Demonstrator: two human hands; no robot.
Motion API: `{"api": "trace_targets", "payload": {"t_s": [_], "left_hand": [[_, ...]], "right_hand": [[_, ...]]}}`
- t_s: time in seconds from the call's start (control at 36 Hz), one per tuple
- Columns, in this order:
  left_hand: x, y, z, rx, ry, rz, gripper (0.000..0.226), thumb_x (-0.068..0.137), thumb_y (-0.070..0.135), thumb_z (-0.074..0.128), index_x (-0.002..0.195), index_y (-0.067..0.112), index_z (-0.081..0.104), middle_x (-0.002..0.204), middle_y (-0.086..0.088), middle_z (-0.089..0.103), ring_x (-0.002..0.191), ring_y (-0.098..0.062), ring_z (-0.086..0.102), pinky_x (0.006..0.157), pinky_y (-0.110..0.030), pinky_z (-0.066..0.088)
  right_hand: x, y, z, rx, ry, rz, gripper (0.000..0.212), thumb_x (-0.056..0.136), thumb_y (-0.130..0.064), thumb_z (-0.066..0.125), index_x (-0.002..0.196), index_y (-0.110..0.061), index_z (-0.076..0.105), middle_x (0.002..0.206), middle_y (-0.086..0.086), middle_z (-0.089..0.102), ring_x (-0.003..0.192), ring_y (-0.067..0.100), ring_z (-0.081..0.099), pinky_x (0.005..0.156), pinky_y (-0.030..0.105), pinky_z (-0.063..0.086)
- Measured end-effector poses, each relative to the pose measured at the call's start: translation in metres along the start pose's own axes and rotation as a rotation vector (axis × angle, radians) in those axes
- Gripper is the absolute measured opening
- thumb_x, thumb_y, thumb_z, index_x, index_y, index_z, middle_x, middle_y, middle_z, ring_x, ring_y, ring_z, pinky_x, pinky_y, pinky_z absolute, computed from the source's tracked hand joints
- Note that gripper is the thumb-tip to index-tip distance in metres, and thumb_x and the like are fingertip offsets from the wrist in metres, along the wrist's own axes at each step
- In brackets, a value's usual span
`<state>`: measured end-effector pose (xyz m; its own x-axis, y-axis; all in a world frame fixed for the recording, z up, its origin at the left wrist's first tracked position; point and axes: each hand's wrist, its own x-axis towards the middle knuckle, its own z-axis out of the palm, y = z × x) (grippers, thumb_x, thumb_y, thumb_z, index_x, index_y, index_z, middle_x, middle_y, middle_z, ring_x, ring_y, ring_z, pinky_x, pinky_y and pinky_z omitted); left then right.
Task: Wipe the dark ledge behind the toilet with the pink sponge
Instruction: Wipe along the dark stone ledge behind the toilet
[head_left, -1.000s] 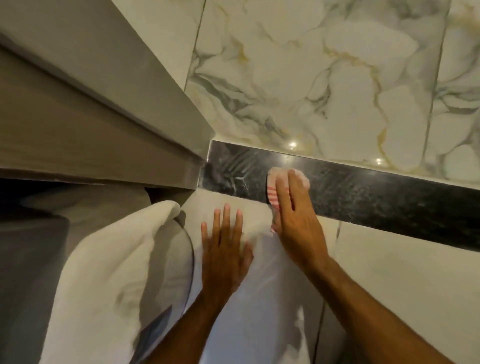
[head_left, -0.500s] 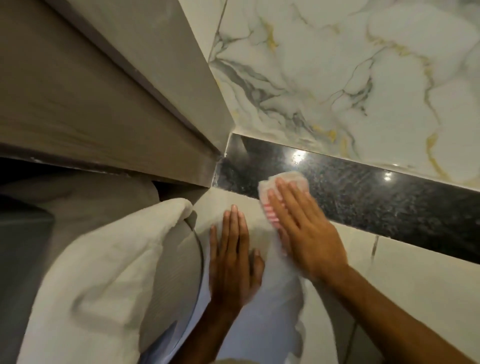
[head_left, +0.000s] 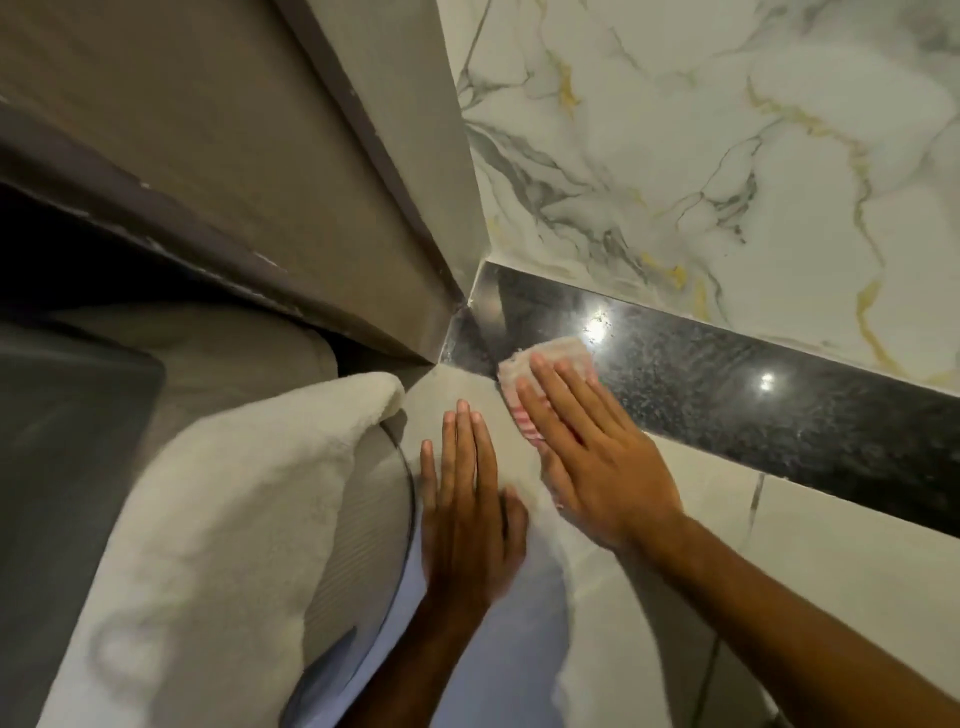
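The dark speckled ledge (head_left: 753, 410) runs from the corner at centre down to the right, glossy with two light reflections. My right hand (head_left: 587, 457) lies flat on the pink sponge (head_left: 545, 358), pressing it onto the ledge's left end near the corner; the sponge's striped pink edge (head_left: 524, 421) shows beside my fingers. My left hand (head_left: 467, 509) rests flat, fingers together, on the white surface (head_left: 441, 405) just below the ledge, holding nothing.
A white towel (head_left: 223, 519) hangs at the lower left beside a curved ribbed surface (head_left: 363, 519). A brown cabinet side (head_left: 234, 171) meets the ledge at the corner. Marble wall tile (head_left: 701, 156) rises behind the ledge; pale tile (head_left: 831, 561) lies below it.
My right hand and the sponge have slid a little left along the ledge toward the corner, fingers flatter now. The view has moved closer. My left hand stays flat in place.
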<state>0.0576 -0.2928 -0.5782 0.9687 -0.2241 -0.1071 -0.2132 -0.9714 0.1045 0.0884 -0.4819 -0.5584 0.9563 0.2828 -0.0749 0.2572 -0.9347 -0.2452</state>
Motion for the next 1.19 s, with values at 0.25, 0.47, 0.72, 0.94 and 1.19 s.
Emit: {"api": "trace_targets", "payload": {"t_s": [0.25,0.47,0.72,0.94,1.19], "left_hand": [[0.001,-0.001,0.005,-0.096,0.044,0.009,0.071,0.109,0.037,0.030,0.170,0.002,0.023,0.179,-0.021,0.023,0.167,-0.036,0.022,0.134,-0.063,0.028],[0.001,0.001,0.002,-0.041,0.032,0.015,0.070,0.111,0.039,0.025,0.170,0.002,0.024,0.179,-0.022,0.022,0.167,-0.036,0.023,0.135,-0.061,0.027],[0.003,0.001,0.000,-0.010,0.030,0.007,0.077,0.099,0.034,0.044,0.167,-0.001,0.036,0.176,-0.023,0.031,0.164,-0.036,0.022,0.134,-0.058,0.021],[0.000,0.000,0.001,-0.017,0.045,0.014,0.073,0.104,0.033,0.041,0.168,-0.002,0.030,0.177,-0.025,0.025,0.165,-0.039,0.026,0.133,-0.064,0.029],[0.001,0.001,0.003,-0.088,0.088,0.015,0.070,0.105,0.032,0.041,0.166,-0.002,0.036,0.176,-0.023,0.030,0.165,-0.038,0.024,0.133,-0.063,0.030]], "right_hand": [[0.087,-0.021,-0.011,0.108,0.151,0.734,0.073,0.114,-0.037,0.025,0.176,-0.014,-0.006,0.186,0.011,-0.012,0.174,0.029,-0.009,0.143,0.050,0.006],[0.042,-0.036,0.006,0.050,0.048,0.119,0.068,0.114,-0.043,0.026,0.176,-0.016,0.018,0.185,0.009,0.010,0.173,0.028,0.010,0.141,0.052,0.022],[0.021,-0.009,-0.011,0.061,0.148,0.593,0.073,0.108,-0.032,0.033,0.176,-0.018,0.015,0.186,0.008,0.007,0.174,0.025,0.005,0.143,0.046,0.012],[0.066,-0.025,-0.010,0.073,0.016,0.141,0.070,0.111,-0.038,0.031,0.177,-0.019,0.013,0.186,0.009,0.005,0.174,0.028,0.003,0.142,0.052,0.014],[-0.015,0.013,-0.017,0.058,0.163,0.540,0.069,0.110,-0.033,0.040,0.176,-0.023,0.020,0.186,0.002,0.010,0.174,0.022,0.008,0.141,0.051,0.021]]}}
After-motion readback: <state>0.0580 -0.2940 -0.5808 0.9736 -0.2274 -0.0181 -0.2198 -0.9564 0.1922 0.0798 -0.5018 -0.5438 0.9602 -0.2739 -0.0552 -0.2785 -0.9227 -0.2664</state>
